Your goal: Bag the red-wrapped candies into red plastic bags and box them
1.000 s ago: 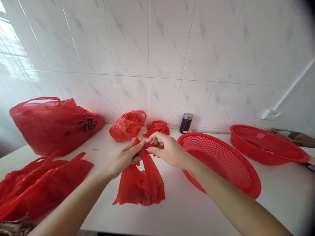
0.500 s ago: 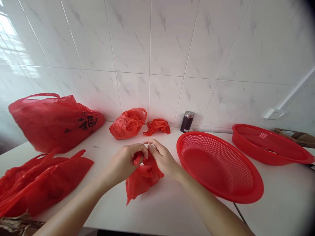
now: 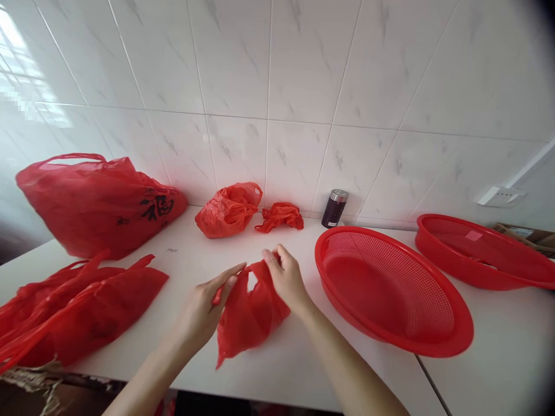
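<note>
Between my hands a small red plastic bag (image 3: 254, 320) is held up by its top, its lower part at the white table (image 3: 195, 364). My left hand (image 3: 208, 306) pinches the bag's left side near the top. With thumb and fingers closed, my right hand (image 3: 287, 277) grips its upper right edge. A gap in the plastic shows between the two hands. What the bag holds, if anything, is hidden. Behind it lie a crumpled red plastic bag (image 3: 281, 216) and a fuller red bag (image 3: 228, 211).
To the right stand a red perforated basket (image 3: 368, 289) and a red basin (image 3: 472, 271). A dark thermos (image 3: 335, 209) is by the tiled wall (image 3: 299, 156). At left sit a large red bag (image 3: 99, 208) with black lettering and another red bag (image 3: 99, 306).
My hands have moved apart, left hand down and leftward, and the bag's top is now stretched between them. The camera view has shifted slightly.
</note>
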A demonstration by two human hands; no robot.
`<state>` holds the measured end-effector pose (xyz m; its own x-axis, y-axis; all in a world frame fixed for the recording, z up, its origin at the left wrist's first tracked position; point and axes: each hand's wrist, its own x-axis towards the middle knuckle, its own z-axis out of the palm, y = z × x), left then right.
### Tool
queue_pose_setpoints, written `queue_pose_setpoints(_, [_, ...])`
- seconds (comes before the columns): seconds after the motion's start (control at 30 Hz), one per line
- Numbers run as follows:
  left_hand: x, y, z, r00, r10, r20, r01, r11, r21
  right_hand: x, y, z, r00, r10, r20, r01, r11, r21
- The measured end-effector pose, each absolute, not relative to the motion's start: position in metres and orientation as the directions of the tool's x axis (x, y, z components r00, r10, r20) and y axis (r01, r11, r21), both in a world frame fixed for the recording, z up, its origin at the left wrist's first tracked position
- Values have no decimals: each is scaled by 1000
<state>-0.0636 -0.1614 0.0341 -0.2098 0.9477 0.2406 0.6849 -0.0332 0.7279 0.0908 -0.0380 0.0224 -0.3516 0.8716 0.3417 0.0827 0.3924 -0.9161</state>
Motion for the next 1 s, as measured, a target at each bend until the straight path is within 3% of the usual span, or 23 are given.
queue_pose_setpoints(0.13, [-73, -192, 2, -316, 941, 119, 566, 86, 820, 86, 5, -17, -255, 944, 212, 289, 283, -915])
queue_pose_setpoints(0.3, [-67, -193, -23, -572, 810, 126, 359, 110, 927, 74, -4, -35, -259, 907, 331, 488, 419, -766])
queue_pose_setpoints(0.43, [-54, -169, -45, -637, 761, 118, 285, 91, 954, 63, -32, -45, -390, 875, 287, 628, 481, -611])
queue_pose_setpoints(0.53, [-50, -153, -60, -660, 740, 125, 376, 181, 909, 61, -43, -56, -409, 866, 289, 636, 497, -590])
queue_pose_setpoints(0.7, [-62, -140, -68, -571, 814, 107, 606, 329, 724, 66, -33, -64, -369, 868, 331, 624, 496, -604])
queue_pose_setpoints(1.0, [-78, -134, -63, -520, 852, 54, 700, 390, 598, 75, -1, -71, -316, 919, 236, 723, 394, -567])
